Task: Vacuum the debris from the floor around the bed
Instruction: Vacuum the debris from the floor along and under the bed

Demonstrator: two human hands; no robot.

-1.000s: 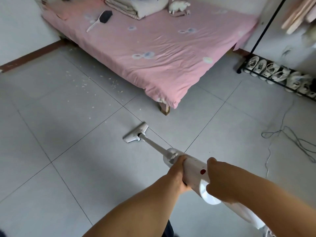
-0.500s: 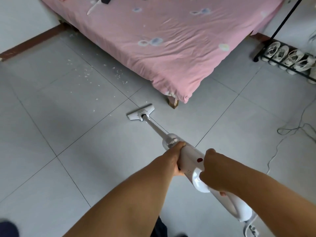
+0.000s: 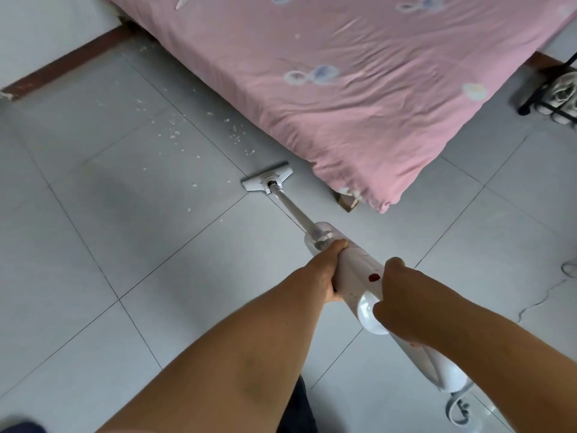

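Observation:
I hold a white stick vacuum point(image 3: 359, 276) with both hands. My left hand point(image 3: 324, 273) grips its body just behind the clear dust cup. My right hand point(image 3: 396, 304) is closed on the handle further back. The metal tube runs forward to the white floor head point(image 3: 268, 180), which lies flat on the grey tiles beside the bed's near corner. White crumbs of debris point(image 3: 175, 132) are scattered on the floor left of and beyond the head, along the side of the pink bed point(image 3: 359, 73).
The bed's wooden leg point(image 3: 346, 202) stands at the near corner, right of the floor head. A brown skirting board point(image 3: 65, 67) runs along the left wall. A black shoe rack point(image 3: 552, 95) stands at the right edge. A thin cable point(image 3: 543, 298) trails on the floor at right.
I have stepped closer to the bed, and the floor head has slid forward along the tiles to the edge of the scattered debris. Both hands keep the same grip.

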